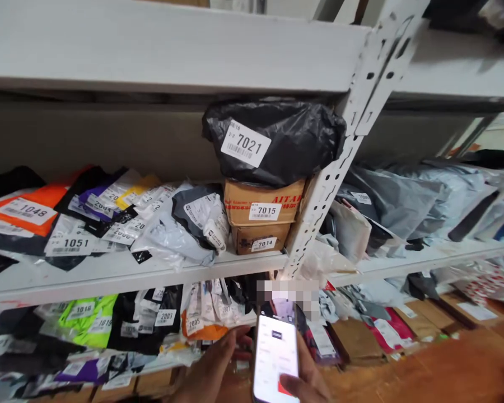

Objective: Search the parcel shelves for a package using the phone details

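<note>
A lit smartphone [275, 352] stands upright at the bottom centre, its screen mostly white with a red patch low down. My right hand [313, 372] wraps round its right side, and the thumb lies over the screen by the red patch. Just left of the phone is my left hand [218, 361], fingers loosely bent and apart, with nothing visible in them. Beyond the hands, a black plastic parcel [300, 143] labelled 7021 rests on a cardboard box [239, 204] labelled 7015, which sits on another box [241, 238] labelled 7014.
A white metal shelf [109, 280] carries many bagged parcels, including an orange parcel [56, 196] labelled 1048. A perforated upright [338, 157] divides the bays. Lower down lie a lime-green parcel [73, 330] and, at right, cardboard boxes [355, 341] near the brown floor [457, 364].
</note>
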